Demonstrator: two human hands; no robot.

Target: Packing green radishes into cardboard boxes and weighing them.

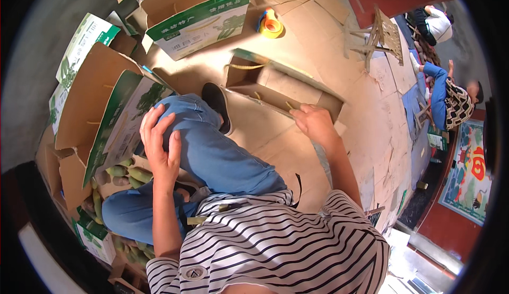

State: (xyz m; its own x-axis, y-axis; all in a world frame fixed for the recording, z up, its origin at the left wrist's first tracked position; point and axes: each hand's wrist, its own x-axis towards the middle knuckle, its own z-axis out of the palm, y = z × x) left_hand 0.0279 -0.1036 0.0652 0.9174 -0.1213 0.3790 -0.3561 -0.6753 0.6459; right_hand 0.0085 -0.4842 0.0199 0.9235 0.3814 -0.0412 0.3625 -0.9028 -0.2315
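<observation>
An open cardboard box [297, 84] with yellow cord handles lies in front of me on the floor. My right hand [315, 124] is closed over its near edge, close to the right-hand corner. My left hand [160, 145] is raised beside my bent knee with its fingers apart, holding nothing. Just left of that hand stands a green-and-white printed carton [124, 119] with its top open. Long green radishes [139, 175] are piled on the floor below this carton, partly hidden by my leg.
Another open printed carton [204, 23] stands farther off, with tape rolls [271, 27] at its right. A small wooden stool [386, 35] stands at the far right. Two people sit beyond it, one in a patterned top [460, 103]. Flattened cardboard [366, 129] covers the floor.
</observation>
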